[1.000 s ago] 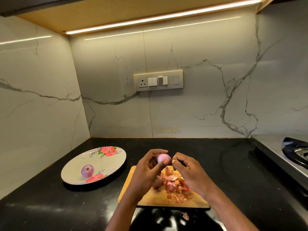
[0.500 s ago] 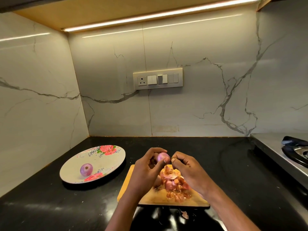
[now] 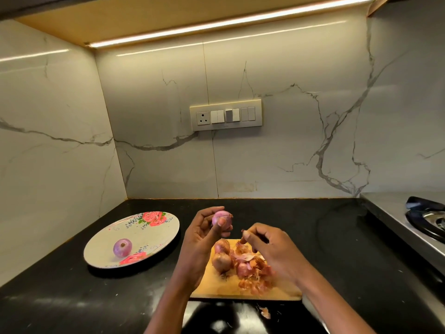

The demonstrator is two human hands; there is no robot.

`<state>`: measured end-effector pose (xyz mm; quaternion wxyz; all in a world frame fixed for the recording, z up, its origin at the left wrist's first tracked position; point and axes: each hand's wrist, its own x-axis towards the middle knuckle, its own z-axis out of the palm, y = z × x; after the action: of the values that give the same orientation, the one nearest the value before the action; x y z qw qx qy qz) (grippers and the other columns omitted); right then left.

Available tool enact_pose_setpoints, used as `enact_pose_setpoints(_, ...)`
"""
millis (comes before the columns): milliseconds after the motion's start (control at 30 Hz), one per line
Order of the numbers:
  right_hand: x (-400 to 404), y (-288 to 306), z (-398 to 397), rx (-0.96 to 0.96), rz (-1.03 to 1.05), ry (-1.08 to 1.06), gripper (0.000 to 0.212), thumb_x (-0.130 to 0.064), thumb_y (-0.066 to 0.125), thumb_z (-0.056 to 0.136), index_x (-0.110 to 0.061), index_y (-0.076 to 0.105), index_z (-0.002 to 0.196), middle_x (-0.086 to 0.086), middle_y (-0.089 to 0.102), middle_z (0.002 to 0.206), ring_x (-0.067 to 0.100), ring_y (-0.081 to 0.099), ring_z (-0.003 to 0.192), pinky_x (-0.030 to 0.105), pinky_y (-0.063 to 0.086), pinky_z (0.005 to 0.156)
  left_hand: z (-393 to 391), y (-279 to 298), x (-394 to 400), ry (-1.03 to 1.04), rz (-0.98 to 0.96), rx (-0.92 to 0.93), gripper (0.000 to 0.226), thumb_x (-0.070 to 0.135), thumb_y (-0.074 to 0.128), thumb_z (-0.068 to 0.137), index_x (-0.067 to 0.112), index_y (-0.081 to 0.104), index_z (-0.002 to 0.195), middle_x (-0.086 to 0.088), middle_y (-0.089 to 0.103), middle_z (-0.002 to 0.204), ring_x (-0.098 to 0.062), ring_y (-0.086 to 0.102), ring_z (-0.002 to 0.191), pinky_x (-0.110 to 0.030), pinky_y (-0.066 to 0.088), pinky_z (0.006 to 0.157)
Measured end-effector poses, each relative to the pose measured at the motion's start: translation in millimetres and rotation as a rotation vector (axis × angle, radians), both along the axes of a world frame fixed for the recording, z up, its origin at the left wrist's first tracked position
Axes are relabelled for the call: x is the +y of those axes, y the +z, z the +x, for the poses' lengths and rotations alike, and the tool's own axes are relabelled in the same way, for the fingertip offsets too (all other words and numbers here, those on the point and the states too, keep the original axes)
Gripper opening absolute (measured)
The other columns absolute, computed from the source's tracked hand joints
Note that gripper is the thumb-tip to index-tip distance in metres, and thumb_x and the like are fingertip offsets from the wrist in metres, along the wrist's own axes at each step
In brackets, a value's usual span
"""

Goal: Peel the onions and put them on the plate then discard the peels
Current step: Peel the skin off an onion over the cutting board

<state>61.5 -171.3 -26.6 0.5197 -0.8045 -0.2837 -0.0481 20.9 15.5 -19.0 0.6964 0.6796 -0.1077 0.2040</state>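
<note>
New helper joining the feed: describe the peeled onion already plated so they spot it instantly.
Find the round floral plate left of the wooden cutting board on the black countertop. The glossy purple peeled onion sits alone near its front edge, unlike the brown-skinned onions on the board.

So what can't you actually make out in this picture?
- Head view: the stove is cut off by the right edge.
- Whether the right hand pinches a bit of peel: too small to tell.
- The left hand covers the near side of its onion.
- The peels hide part of the cutting board.
</note>
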Motion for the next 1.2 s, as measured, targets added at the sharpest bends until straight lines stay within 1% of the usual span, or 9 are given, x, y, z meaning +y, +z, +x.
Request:
enact_pose_setpoints(133, 2, -9, 3, -0.159, -0.166, -0.058, 0.005, -0.034, 0.064, 0.098, -0.034, 0.069, 0.097, -0.018, 0.069, 0.086, -0.001, 0.062, 0.086, 0.015, 0.049, 0.074, -1, 0, -2, -0.008, 0.004, 0.030, 0.036, 0.029, 0.063, 0.089, 0.020, 0.060, 0.123, 0.000, 0.073, 0.112, -0.022, 0.071, 0.104, -0.033, 0.058, 0.088)
enact_pose_setpoints(233, 2, -10, 6, -0.235, -0.199, -0.095, 0.018, -0.024, 0.066, 0.097, -0.037, 0.068, 0.108, -0.024, 0.064, 0.102, -0.007, 0.059, 0.099, 0.009, 0.047, 0.083, -2, 0, -4, -0.024, 0.023, 0.040, 0.039, 0.031, 0.065, 0.086, 0.021, 0.059, 0.123, 0.004, 0.073, 0.112, -0.019, 0.071, 0.106, -0.031, 0.057, 0.088)
enact_pose_setpoints(300, 0, -9, 7, -0.242, -0.190, -0.096, 0.020, -0.022, 0.065, 0.097, -0.037, 0.067, 0.110, -0.026, 0.063, 0.106, -0.009, 0.058, 0.102, 0.007, 0.045, 0.084, -2, 1, -4, -0.035, 0.034, 0.045, 0.040, 0.029, 0.069, 0.084, 0.022, 0.059, 0.123, 0.007, 0.073, 0.113, -0.015, 0.069, 0.109, -0.025, 0.057, 0.086)
enact_pose_setpoints(433, 1, -7, 7, -0.184, -0.063, -0.076, 0.015, -0.026, 0.067, 0.097, -0.036, 0.069, 0.107, -0.022, 0.070, 0.097, -0.007, 0.062, 0.098, 0.010, 0.049, 0.080, -3, 0, -3, -0.058, 0.029, 0.043, 0.048, 0.018, 0.077, 0.077, 0.018, 0.060, 0.121, 0.004, 0.071, 0.115, -0.014, 0.068, 0.112, -0.020, 0.055, 0.085)
enact_pose_setpoints(533, 2, -2, 4, -0.136, 0.134, -0.072, 0.015, -0.027, 0.067, 0.096, -0.035, 0.072, 0.108, -0.023, 0.072, 0.098, -0.003, 0.066, 0.100, 0.013, 0.052, 0.083, -2, 0, -2, -0.064, 0.034, 0.042, 0.054, 0.017, 0.079, 0.074, 0.019, 0.059, 0.124, 0.007, 0.071, 0.112, -0.012, 0.068, 0.110, -0.021, 0.055, 0.083)
enact_pose_setpoints(633, 2, 2, 2, -0.161, 0.203, -0.092, 0.015, -0.032, 0.067, 0.095, -0.034, 0.075, 0.107, -0.023, 0.073, 0.099, -0.002, 0.066, 0.100, 0.013, 0.051, 0.082, -3, 0, -2, -0.067, 0.060, 0.045, 0.051, 0.019, 0.078, 0.074, 0.020, 0.061, 0.123, 0.011, 0.070, 0.112, -0.010, 0.068, 0.110, -0.021, 0.055, 0.083)
enact_pose_setpoints(900, -2, -1, 3, -0.367, 0.088, -0.152, 0.016, -0.029, 0.074, 0.088, -0.031, 0.077, 0.104, -0.023, 0.073, 0.094, -0.004, 0.067, 0.094, 0.010, 0.052, 0.075, -3, -1, -3, -0.046, 0.155, 0.073, 0.049, 0.024, 0.077, 0.077, 0.025, 0.063, 0.124, 0.018, 0.068, 0.115, -0.009, 0.068, 0.108, -0.026, 0.058, 0.085)
enact_pose_setpoints(1067, -4, -3, 2, -0.483, -0.030, -0.162, 0.010, -0.027, 0.075, 0.090, -0.029, 0.076, 0.100, -0.021, 0.070, 0.087, -0.002, 0.066, 0.086, 0.010, 0.051, 0.069, 0, -4, -2, -0.016, 0.208, 0.085, 0.043, 0.008, 0.077, 0.083, 0.026, 0.065, 0.120, 0.019, 0.067, 0.115, -0.008, 0.067, 0.110, -0.029, 0.058, 0.089)
enact_pose_setpoints(1200, -3, -5, 1, -0.491, -0.064, -0.190, 0.006, -0.026, 0.075, 0.089, -0.028, 0.074, 0.094, -0.019, 0.068, 0.083, 0.001, 0.065, 0.078, 0.011, 0.050, 0.065, 1, -6, -3, -0.009, 0.214, 0.087, 0.043, 0.001, 0.077, 0.082, 0.025, 0.066, 0.117, 0.013, 0.067, 0.118, -0.009, 0.067, 0.112, -0.030, 0.058, 0.092)
